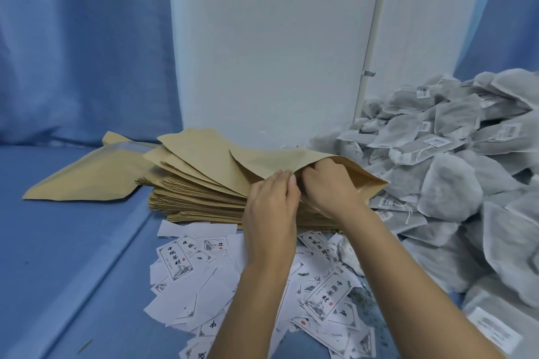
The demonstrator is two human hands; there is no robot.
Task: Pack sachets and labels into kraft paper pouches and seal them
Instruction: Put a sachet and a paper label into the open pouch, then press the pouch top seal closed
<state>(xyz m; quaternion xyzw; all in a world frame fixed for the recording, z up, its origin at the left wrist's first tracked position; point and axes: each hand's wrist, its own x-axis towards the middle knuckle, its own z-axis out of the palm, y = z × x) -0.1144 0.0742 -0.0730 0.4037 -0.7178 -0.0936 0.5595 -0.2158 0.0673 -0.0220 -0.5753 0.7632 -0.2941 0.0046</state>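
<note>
1. We see the left hand (271, 207) and the right hand (328, 183) close together at centre frame, nearly touching. Both are at the mouth of the top pouch (280, 162).
2. The left hand pinches the upper lip with curled fingers. The right hand is tucked under that lip, its fingers curled on the paper. We judge that they are drawing the two walls apart so the mouth gapes toward the right.
3. The top pouch lies on the stack of kraft pouches (198, 201) with its right corner lifted. Resting there, we think, lets the stack steady it while it is opened.
4. The sachets (449, 183) are heaped at the right of the frame, up against the stack and just beside the open mouth. That looks to us like a short reach for the right hand.
5. The labels (178, 262) lie scattered at lower centre, just in front of the stack and under the forearms. Some are printed side up and some blank side up, and they are equally handy.
6. A loose pouch (87, 178) lies flat at the left on the blue cloth (58, 256), apart from the work. We cannot tell whether it is filled or sealed.
7. We see no sachet or label inside the top pouch, so we judge that filling and sealing are not yet begun.
</note>
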